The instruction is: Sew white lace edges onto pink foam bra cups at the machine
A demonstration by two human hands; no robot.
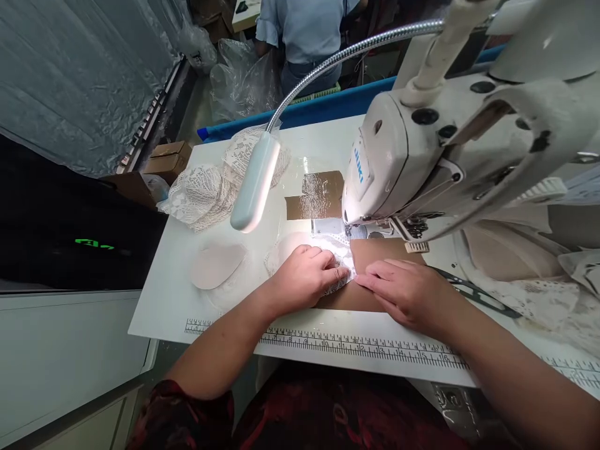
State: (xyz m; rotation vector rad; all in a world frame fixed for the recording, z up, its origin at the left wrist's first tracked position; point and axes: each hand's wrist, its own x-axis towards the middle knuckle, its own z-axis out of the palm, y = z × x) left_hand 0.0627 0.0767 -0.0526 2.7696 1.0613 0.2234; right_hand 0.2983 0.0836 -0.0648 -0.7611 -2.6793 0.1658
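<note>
A white lace cup [344, 247] lies under the lit needle area of the sewing machine [375, 162]. My left hand [307, 272] rests on it with fingers curled and thumb pressed against the lace. From the other side my right hand [407, 290] pinches the near edge of the lace between thumb and forefinger. Both hands' tips almost meet just in front of the presser foot. Under them brown tape or card [384, 250] covers part of the machine bed. The fabric beneath my left palm is hidden.
A pale foam cup [218, 265] lies at left, with lace cups [199, 194] stacked behind. A lamp [257, 181] hangs over the table. Black scissors [478, 290] and beige lace pieces [510, 256] lie at right. A printed ruler [337, 342] runs along the front. Another person [307, 31] sits beyond.
</note>
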